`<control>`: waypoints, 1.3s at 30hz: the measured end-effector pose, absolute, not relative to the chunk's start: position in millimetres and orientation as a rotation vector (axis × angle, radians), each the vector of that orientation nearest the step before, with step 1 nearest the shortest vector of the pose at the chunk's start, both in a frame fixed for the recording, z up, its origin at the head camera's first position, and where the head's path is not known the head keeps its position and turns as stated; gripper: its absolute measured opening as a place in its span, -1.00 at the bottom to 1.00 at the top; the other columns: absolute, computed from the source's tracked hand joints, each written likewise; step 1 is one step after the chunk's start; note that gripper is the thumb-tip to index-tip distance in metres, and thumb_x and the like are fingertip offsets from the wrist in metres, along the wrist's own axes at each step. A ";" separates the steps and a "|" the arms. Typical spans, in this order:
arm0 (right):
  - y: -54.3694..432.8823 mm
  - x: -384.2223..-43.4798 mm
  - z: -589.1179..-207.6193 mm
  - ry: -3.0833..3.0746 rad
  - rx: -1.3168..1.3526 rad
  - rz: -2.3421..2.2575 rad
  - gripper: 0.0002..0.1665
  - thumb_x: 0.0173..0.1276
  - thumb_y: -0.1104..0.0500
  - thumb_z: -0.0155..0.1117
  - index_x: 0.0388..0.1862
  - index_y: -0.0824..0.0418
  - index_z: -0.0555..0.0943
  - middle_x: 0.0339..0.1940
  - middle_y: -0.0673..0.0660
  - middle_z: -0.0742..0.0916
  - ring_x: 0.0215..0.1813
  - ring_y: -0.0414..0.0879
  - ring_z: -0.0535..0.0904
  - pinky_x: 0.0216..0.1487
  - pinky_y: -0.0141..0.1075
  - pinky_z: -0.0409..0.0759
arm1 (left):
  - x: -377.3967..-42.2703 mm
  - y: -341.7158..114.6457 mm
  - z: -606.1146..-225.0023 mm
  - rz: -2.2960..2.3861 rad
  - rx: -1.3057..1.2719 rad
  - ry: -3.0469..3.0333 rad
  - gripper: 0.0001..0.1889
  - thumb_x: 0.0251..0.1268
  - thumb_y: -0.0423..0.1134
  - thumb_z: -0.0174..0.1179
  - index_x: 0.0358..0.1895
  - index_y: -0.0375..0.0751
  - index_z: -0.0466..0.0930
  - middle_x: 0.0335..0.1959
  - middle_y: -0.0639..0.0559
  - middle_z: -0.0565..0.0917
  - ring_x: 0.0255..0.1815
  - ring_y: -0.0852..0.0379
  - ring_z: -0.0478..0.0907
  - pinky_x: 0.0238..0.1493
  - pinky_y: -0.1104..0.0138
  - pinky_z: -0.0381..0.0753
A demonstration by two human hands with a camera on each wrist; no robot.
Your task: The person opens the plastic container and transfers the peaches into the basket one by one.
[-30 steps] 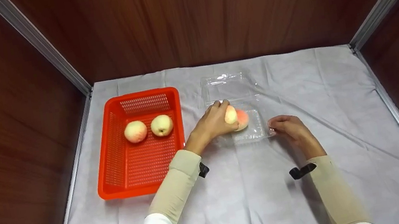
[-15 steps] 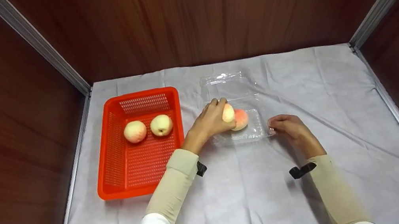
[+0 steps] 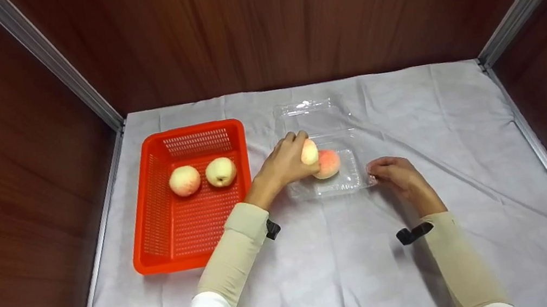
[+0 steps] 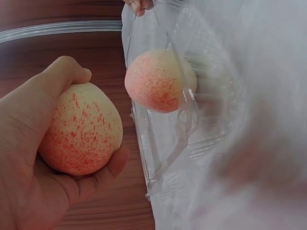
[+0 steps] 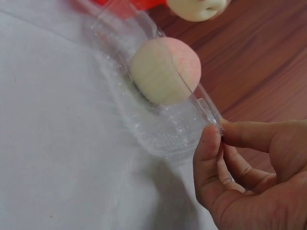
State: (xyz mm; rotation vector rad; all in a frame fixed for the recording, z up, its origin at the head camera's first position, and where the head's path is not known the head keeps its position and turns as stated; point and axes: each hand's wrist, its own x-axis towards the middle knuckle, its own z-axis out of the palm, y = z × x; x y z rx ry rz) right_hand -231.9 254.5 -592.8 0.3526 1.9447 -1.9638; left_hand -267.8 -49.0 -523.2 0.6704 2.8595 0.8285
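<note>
My left hand (image 3: 283, 165) grips a pale peach (image 3: 309, 152) flecked with red, over the left part of an open clear plastic clamshell box (image 3: 349, 171). In the left wrist view, thumb and fingers curl around this peach (image 4: 84, 132), which is apart from the box. A second peach (image 3: 328, 164), pink and cream, sits inside the box, just right of the held one. At the box's right front corner my right hand (image 3: 399, 177) pinches the rim; the right wrist view shows thumb and fingertips on the clear edge (image 5: 211, 117). The box's left side is partly hidden by my left hand.
A red plastic basket (image 3: 139, 224) stands left of the box, with two pale peaches inside, one left (image 3: 184, 181) and one right (image 3: 221, 172). The box's lid (image 3: 309, 120) lies back, away from me. Wood-look panels (image 3: 253, 25) enclose the cloth-covered table (image 3: 352, 267).
My left hand has shifted slightly left and away from me with its peach, uncovering more of the peach in the box. The right hand has stayed at the rim.
</note>
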 end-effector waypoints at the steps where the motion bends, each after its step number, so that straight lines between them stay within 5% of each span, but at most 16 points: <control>1: 254.6 -231.9 -592.8 1.945 0.349 -1.964 -0.90 0.49 0.35 0.30 -0.20 0.25 0.74 -0.43 -0.09 0.75 -0.32 -0.30 0.67 -0.19 -0.48 0.67 | -267.9 -49.5 -522.7 0.824 0.672 2.864 -0.35 0.13 -0.01 0.42 0.27 -0.22 0.48 0.01 -0.16 0.60 -0.09 -0.04 0.64 -0.01 0.15 0.74; 39: 255.1 -232.8 -589.8 1.963 0.326 -1.928 -0.83 0.51 0.35 0.28 -0.02 0.41 0.69 -0.40 -0.08 0.75 -0.30 -0.27 0.66 -0.16 -0.43 0.67 | -270.5 -80.0 -503.5 0.847 0.587 2.905 -0.32 0.15 0.02 0.42 0.30 -0.18 0.47 0.07 -0.15 0.58 -0.04 -0.07 0.64 -0.01 0.11 0.75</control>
